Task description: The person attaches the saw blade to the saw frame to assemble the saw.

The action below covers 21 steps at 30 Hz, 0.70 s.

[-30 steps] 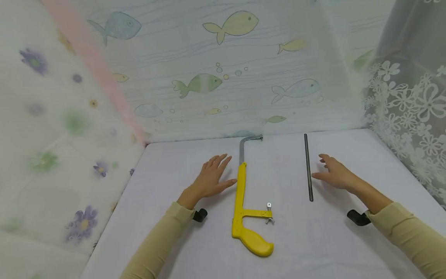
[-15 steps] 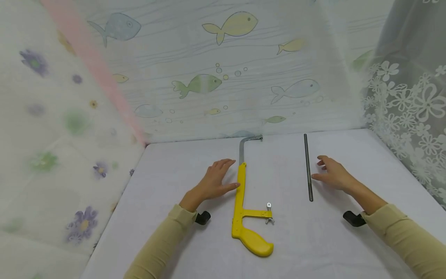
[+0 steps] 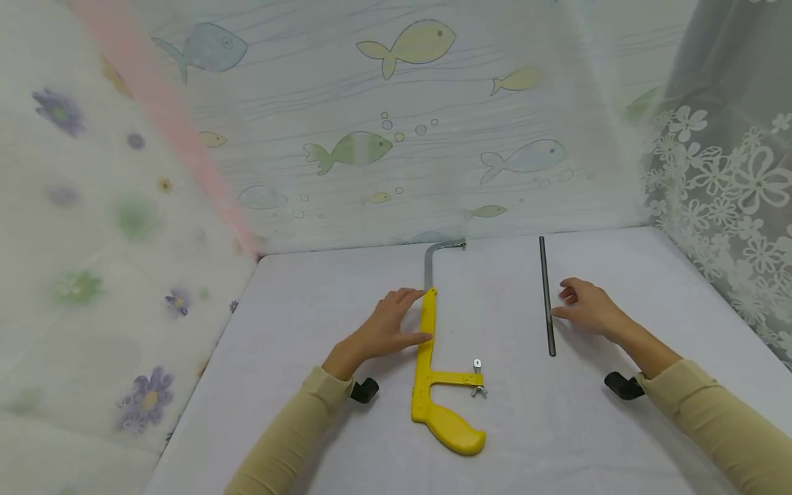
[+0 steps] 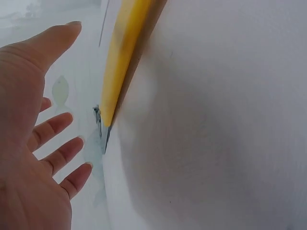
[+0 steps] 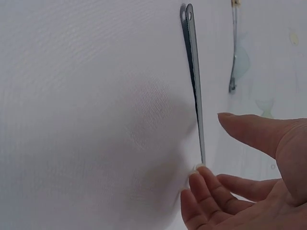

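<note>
A yellow hacksaw frame (image 3: 425, 350) with a grey metal front arm lies on the white cloth, its handle toward me. My left hand (image 3: 386, 328) hovers just over its upper bar, thumb and fingers spread. The left wrist view shows a gap between that hand (image 4: 33, 120) and the frame (image 4: 125, 52). Right of the frame lies a dark, narrow hacksaw blade (image 3: 547, 302). Beside it is my right hand (image 3: 590, 307), fingers slightly bent, thumb near the blade's edge. In the right wrist view, the fingertips are close to the blade (image 5: 195, 72); whether they touch it I cannot tell.
A white cloth covers the table (image 3: 297, 295). Behind it hangs a curtain (image 3: 433, 103) printed with fish, with a floral curtain (image 3: 74, 206) at the left and a lace one (image 3: 730, 158) at the right. A black wrist mount (image 3: 365, 390) sticks out below the left sleeve.
My left hand has shifted right and slightly toward me, from beside the frame to over its bar. My right hand has moved slightly left, its fingers bending a little more.
</note>
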### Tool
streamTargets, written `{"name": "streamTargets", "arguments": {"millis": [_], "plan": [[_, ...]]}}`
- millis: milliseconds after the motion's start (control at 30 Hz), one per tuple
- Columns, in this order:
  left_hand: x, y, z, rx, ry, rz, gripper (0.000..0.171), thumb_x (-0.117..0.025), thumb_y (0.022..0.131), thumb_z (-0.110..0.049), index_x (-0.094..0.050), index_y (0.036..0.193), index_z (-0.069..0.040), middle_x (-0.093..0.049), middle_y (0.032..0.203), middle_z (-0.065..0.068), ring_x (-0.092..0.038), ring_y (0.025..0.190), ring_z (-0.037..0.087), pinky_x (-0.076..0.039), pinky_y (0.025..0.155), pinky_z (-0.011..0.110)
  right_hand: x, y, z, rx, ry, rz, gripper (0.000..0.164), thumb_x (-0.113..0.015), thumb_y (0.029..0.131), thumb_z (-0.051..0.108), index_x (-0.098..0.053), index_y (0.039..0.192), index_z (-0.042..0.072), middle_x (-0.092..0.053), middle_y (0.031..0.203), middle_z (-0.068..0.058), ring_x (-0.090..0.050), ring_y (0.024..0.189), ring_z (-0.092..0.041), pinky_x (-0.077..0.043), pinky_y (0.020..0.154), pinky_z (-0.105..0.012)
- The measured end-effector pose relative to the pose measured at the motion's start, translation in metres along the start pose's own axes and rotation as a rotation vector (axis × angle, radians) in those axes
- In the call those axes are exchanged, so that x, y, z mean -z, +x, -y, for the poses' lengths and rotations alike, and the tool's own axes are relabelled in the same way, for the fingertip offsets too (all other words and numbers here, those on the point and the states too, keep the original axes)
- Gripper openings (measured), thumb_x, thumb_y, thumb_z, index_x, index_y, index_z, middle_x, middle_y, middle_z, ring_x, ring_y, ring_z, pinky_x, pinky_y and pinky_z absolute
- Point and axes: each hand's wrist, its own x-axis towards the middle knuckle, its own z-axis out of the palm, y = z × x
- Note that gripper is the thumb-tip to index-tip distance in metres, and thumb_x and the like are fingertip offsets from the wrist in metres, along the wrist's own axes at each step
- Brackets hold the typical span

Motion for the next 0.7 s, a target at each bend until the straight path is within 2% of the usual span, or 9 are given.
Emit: {"name": "streamTargets", "arguments": {"millis": [200,333,533,700], "plan": [[-0.003,0.000,-0.005,0.009,-0.008,0.027,0.085,-0.081,0.087,-0.046,-0.041,0.154,-0.012,-0.043,0.154,0.006,-0.039,0.141,0.027,-0.032,0.118,0.048,0.000,-0.001,0.006,0.003,0.013,-0.006,0.059,-0.073,0.092,0.013,-0.046,0.130,-0.023,-0.060,0.115,-0.034,-0.058,0.108,-0.049,-0.047,0.091,-0.058],[-0.005,0.000,-0.008,0.018,-0.018,0.054,0.084,-0.083,0.085,-0.046,-0.045,0.151,-0.012,-0.045,0.152,0.005,-0.041,0.139,0.025,-0.035,0.117,0.044,-0.001,0.001,0.007,0.002,0.014,-0.011,0.053,-0.073,0.090,0.012,-0.051,0.124,-0.023,-0.063,0.107,-0.029,-0.060,0.100,-0.043,-0.049,0.085,-0.052],[-0.009,0.000,-0.012,-0.004,-0.030,0.083,0.079,-0.083,0.085,-0.045,-0.050,0.147,-0.010,-0.051,0.144,0.005,-0.045,0.133,0.023,-0.038,0.115,0.041,-0.004,0.005,0.004,0.001,0.008,-0.029,0.046,-0.074,0.089,0.013,-0.057,0.117,-0.021,-0.065,0.096,-0.020,-0.060,0.091,-0.034,-0.047,0.077,-0.041],[-0.013,-0.001,-0.016,-0.032,-0.022,0.113,0.075,-0.083,0.085,-0.044,-0.053,0.145,-0.010,-0.057,0.135,0.001,-0.049,0.124,0.019,-0.041,0.112,0.037,-0.005,0.005,0.006,-0.030,0.025,-0.025,0.046,-0.074,0.090,0.015,-0.059,0.115,-0.020,-0.066,0.096,-0.020,-0.061,0.089,-0.032,-0.048,0.074,-0.038]]}}
